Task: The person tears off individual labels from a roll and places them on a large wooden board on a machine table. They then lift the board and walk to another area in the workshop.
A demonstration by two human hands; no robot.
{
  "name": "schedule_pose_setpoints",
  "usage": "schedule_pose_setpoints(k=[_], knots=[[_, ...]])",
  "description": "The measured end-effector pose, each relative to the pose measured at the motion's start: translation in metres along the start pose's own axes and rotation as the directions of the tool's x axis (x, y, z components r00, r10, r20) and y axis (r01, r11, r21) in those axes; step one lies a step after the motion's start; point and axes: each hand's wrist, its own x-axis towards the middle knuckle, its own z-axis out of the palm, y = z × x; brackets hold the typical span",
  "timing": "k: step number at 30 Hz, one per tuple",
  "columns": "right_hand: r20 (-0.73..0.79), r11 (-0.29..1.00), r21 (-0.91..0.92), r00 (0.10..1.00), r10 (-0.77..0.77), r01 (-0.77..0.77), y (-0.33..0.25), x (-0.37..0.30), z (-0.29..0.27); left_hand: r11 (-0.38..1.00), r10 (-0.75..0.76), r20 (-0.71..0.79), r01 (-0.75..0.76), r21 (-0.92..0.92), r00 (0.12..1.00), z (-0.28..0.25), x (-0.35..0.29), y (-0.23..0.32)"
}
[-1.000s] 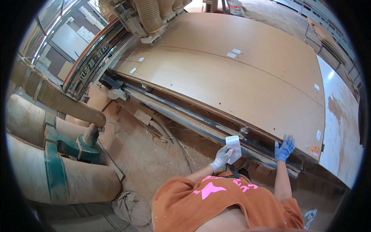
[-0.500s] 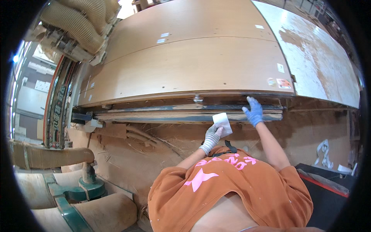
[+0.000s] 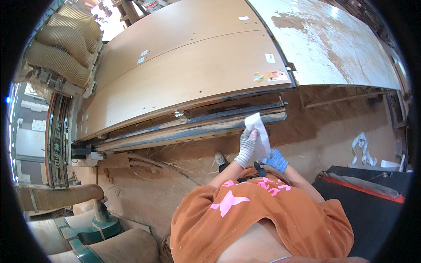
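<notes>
Fingers (image 3: 252, 134) of the left hand (image 3: 246, 148) are gripping a white strip (image 3: 262, 138).
The strip is slanting between the hands, near the orange shirt (image 3: 302, 219), its lower end meeting the right hand (image 3: 276, 161) (blue-gloved; whether those fingers are pinching it or merely touching, I cannot tell). The left glove (image 3: 244, 158) is showing grey stripes. Beyond both hands, two brown boards (image 3: 188, 81) are lying edge to edge, the nearer one carrying stickers (image 3: 276, 75) at its right corner, and a white panel (image 3: 315, 26) is lying beside them. Ribbed hoses (image 3: 57, 57) are hanging at upper left.
</notes>
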Motion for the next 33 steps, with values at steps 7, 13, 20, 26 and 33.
schedule_pose_setpoints(k=[7, 13, 20, 26, 33], knots=[[-0.056, 0.994, -0.098, 0.998, 0.040, -0.045, -0.017, -0.035, -0.047, 0.987, 0.110, -0.085, -0.099, 0.129, 0.990, -0.016, 0.004, -0.008], [-0.291, 0.933, 0.290, 0.948, -0.126, 0.213, -0.043, -0.039, -0.050, 0.812, -0.068, 0.246, -0.090, 0.577, 0.967, -0.018, -0.005, -0.009], [-0.640, 0.959, 0.170, 0.765, -0.067, 0.226, -0.033, -0.002, -0.056, 0.924, -0.351, 0.662, 0.132, 0.358, 0.662, 0.006, -0.024, 0.003], [-0.677, 0.990, 0.030, 0.732, -0.081, 0.137, -0.015, 0.010, -0.024, 0.959, -0.263, 0.650, 0.119, 0.258, 0.713, -0.017, -0.007, 0.017], [-0.649, 0.999, -0.029, 0.760, -0.036, 0.022, -0.014, -0.005, -0.002, 0.947, -0.232, 0.530, 0.066, 0.313, 0.816, -0.009, 0.005, -0.002]])
